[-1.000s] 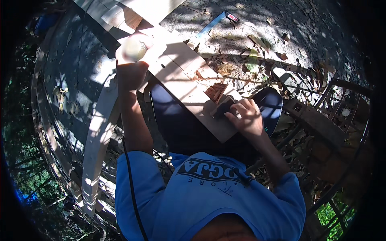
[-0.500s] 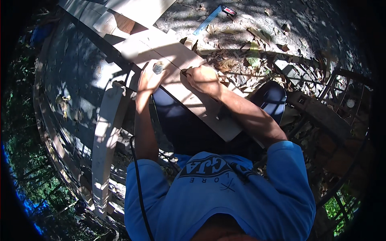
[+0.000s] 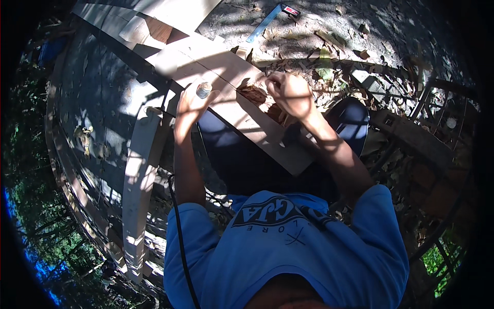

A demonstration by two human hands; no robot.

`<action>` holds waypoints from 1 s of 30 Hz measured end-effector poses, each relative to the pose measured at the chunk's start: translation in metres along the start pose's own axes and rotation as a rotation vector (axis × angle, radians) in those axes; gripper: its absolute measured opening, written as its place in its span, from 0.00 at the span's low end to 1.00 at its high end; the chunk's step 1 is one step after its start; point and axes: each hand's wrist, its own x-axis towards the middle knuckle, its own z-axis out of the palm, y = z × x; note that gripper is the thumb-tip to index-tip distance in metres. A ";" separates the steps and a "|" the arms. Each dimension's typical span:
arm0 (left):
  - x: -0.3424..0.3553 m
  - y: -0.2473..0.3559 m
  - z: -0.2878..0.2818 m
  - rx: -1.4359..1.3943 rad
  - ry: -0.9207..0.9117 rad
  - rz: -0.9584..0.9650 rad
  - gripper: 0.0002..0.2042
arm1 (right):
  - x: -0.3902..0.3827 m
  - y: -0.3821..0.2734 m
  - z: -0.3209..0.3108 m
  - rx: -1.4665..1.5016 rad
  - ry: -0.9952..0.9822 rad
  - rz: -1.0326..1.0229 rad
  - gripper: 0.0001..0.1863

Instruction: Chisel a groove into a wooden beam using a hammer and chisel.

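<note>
A long pale wooden board [image 3: 242,126] lies diagonally across my lap, with a rough recess [image 3: 253,94] cut into it, showing reddish chipped wood. My left hand [image 3: 193,105] is closed around a short cylindrical tool handle [image 3: 204,88] at the board's left edge; the tool's lower end is hidden. My right hand [image 3: 290,95] is closed just right of the recess, at the far edge; whatever it may hold is hidden. A dark shape sits on the board below that hand, too shadowed to make out.
Beyond the board, a ruler-like square [image 3: 265,24] lies on ground with dry leaves [image 3: 324,64]. More planks [image 3: 175,15] extend at top left, a curved timber [image 3: 139,195] stands left of me, and dark frame pieces [image 3: 411,134] lie at the right. A black cord runs down my left side.
My left hand came down and toward me along the board with the handle. My right hand rose from the lower dark shape to the recess, then shifted right, uncovering the chipped wood.
</note>
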 end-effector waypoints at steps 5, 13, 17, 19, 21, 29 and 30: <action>-0.006 0.029 -0.035 -0.442 0.159 0.097 0.10 | -0.106 0.029 -0.068 -0.314 -0.344 0.129 0.28; 0.017 0.112 -0.029 -1.202 0.381 0.320 0.20 | -0.166 0.063 -0.012 -0.276 -0.194 0.081 0.29; 0.021 0.136 -0.011 -1.316 0.160 0.333 0.28 | -0.158 0.062 -0.019 -0.272 -0.147 0.053 0.28; 0.019 0.138 -0.007 -1.043 0.176 0.424 0.21 | -0.158 0.062 -0.021 -0.259 -0.145 0.051 0.28; 0.020 0.139 -0.001 -0.993 0.174 0.508 0.17 | -0.160 0.063 -0.019 -0.229 -0.141 0.045 0.28; 0.016 0.126 0.019 -1.002 -0.010 0.310 0.10 | -0.161 0.069 -0.018 -0.153 -0.082 0.014 0.29; 0.018 0.125 0.027 -0.941 -0.029 0.257 0.10 | -0.160 0.068 -0.020 -0.162 -0.100 0.026 0.29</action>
